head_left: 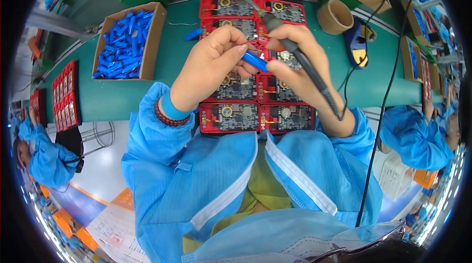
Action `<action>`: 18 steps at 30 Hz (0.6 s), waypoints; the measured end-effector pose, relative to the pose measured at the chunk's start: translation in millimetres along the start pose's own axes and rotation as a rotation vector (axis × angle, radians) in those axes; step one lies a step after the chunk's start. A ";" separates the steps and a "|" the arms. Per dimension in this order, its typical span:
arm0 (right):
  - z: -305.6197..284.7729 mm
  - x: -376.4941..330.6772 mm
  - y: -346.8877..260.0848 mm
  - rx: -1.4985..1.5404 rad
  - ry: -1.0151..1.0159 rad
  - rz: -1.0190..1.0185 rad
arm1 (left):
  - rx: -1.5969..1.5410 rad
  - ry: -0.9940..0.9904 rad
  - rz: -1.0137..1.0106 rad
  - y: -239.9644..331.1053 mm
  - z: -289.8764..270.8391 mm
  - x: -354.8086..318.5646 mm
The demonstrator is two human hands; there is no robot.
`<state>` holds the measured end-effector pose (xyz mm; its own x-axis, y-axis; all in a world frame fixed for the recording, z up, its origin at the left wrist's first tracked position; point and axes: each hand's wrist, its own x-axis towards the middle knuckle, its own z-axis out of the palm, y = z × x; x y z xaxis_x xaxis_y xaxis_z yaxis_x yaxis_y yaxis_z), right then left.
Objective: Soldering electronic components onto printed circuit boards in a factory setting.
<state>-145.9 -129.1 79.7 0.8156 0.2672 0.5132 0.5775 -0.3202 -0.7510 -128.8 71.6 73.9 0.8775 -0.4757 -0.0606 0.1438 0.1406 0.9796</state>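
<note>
My left hand (pixel 209 63) is closed round one end of a blue cylindrical battery (pixel 254 60), with thumb and fingers pinching it. A soldering iron (pixel 309 70) lies in my right hand (pixel 312 56), its metal tip pointing up and away to the far left. The right thumb and fingers also meet the battery's other end. Beneath both hands stand rows of red cases with circuit boards (pixel 239 116), several carrying round coin-like parts. Fingers hide part of the middle cases. A loose blue battery (pixel 193 34) rests on the bench left of the cases.
A cardboard box (pixel 156 41) full of blue batteries stands on the green bench (pixel 174 73) at left. To the right are a round brown tub (pixel 335 16) and a blue-and-yellow iron stand (pixel 357 46). A black cable (pixel 382 125) hangs along the right. People in blue work on both sides.
</note>
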 end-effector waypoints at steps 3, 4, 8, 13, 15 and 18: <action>4.1 -3.3 5.6 -0.065 0.020 -0.073 | 0.088 -0.025 0.010 -2.7 13.0 4.8; 5.4 -5.5 5.7 -0.069 0.024 -0.068 | 0.087 -0.032 0.007 -3.6 15.6 5.1; 1.6 -9.2 7.9 -0.046 0.037 -0.024 | 0.406 0.020 0.114 -7.5 22.4 6.2; -4.7 -12.4 11.9 -0.078 -0.022 -0.044 | 1.025 0.048 0.578 -6.5 27.9 10.6; -6.3 -12.2 10.7 -0.103 -0.024 -0.108 | 1.012 0.041 0.578 -5.3 30.9 11.4; -13.2 -12.2 10.6 -0.104 -0.008 -0.148 | 0.877 0.026 0.494 -0.1 37.4 14.7</action>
<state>-149.2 -147.8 71.0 0.7215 0.3252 0.6113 0.6920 -0.3688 -0.6206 -132.9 32.1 80.1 0.7590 -0.5167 0.3962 -0.6172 -0.3772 0.6905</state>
